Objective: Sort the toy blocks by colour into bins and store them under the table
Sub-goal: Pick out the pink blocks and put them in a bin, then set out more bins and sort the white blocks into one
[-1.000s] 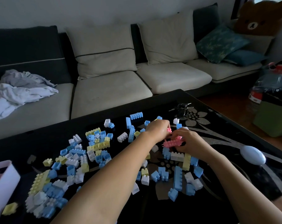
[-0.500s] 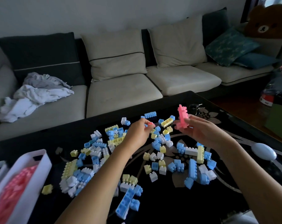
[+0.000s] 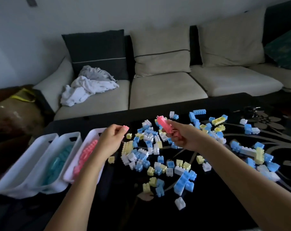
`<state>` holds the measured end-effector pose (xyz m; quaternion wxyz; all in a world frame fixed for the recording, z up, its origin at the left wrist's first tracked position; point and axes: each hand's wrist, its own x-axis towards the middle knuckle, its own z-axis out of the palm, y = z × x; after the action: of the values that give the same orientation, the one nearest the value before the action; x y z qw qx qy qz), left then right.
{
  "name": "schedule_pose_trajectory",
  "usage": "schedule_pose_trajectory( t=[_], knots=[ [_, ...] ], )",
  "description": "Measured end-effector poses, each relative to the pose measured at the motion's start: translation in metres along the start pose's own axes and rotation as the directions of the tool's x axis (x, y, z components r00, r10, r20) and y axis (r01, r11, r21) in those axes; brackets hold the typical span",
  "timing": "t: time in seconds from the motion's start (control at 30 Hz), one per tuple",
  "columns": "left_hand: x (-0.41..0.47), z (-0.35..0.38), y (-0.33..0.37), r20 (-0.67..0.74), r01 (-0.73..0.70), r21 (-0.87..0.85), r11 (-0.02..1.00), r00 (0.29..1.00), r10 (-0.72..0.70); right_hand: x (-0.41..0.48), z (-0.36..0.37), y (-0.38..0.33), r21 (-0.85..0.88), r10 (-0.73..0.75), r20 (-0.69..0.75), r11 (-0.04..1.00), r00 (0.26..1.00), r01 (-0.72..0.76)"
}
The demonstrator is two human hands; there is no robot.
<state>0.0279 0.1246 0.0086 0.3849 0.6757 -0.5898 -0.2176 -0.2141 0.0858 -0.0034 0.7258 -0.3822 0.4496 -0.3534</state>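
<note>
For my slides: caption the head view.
Left hand pinches a small pink block by the pink-filled bin; right hand holds a pink stack.

Left hand (image 3: 110,140) and right hand (image 3: 181,135) each hold pink blocks (image 3: 166,128).

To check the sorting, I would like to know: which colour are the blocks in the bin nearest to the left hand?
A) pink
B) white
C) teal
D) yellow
A: the white bin at the left hand, which pinches a small pink block, holds pink blocks.

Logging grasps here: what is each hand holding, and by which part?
Left hand pinches a small pink block by one side; right hand grips a long pink block by its lower end.
</note>
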Motion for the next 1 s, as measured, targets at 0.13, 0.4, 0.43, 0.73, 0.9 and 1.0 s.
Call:
schedule_pose_trajectory(
  t=[0.13, 0.4, 0.43, 0.73, 0.9, 1.0],
  knots=[
    [-0.014, -0.046, -0.042, -0.159, 0.076, 0.306, 0.949, 0.987, -0.028, 0.023, 0.067, 0.005, 0.02, 0.036, 0.046, 0.999, 0.998, -0.037],
    [-0.028, -0.08, -0.083, 0.103, 0.072, 0.391, 0.918, 0.987, -0.122, 0.065, 0.182, 0.012, -0.061, 0.119, 0.164, 0.992, 0.979, -0.11],
    [-0.029, -0.085, -0.085, 0.129, 0.055, 0.366, 0.929, 0.986, -0.11, 0.064, 0.193, 0.012, -0.04, 0.137, 0.177, 0.99, 0.975, -0.132],
    [-0.028, -0.149, -0.106, -0.209, 0.111, 0.283, 0.953, 0.977, -0.052, 0.041, 0.223, -0.001, -0.376, 0.095, 0.221, 0.926, 0.971, -0.005],
    [-0.016, -0.204, -0.162, -0.422, 0.404, 0.469, 0.786, 0.884, -0.202, 0.04, 0.208, 0.009, -0.482, -0.059, 0.214, 0.862, 0.975, 0.158],
    [-0.015, -0.215, -0.189, -0.368, 0.51, 0.536, 0.673, 0.858, -0.358, 0.041, 0.186, 0.029, -0.692, -0.285, 0.118, 0.664, 0.951, 0.284]
  ],
)
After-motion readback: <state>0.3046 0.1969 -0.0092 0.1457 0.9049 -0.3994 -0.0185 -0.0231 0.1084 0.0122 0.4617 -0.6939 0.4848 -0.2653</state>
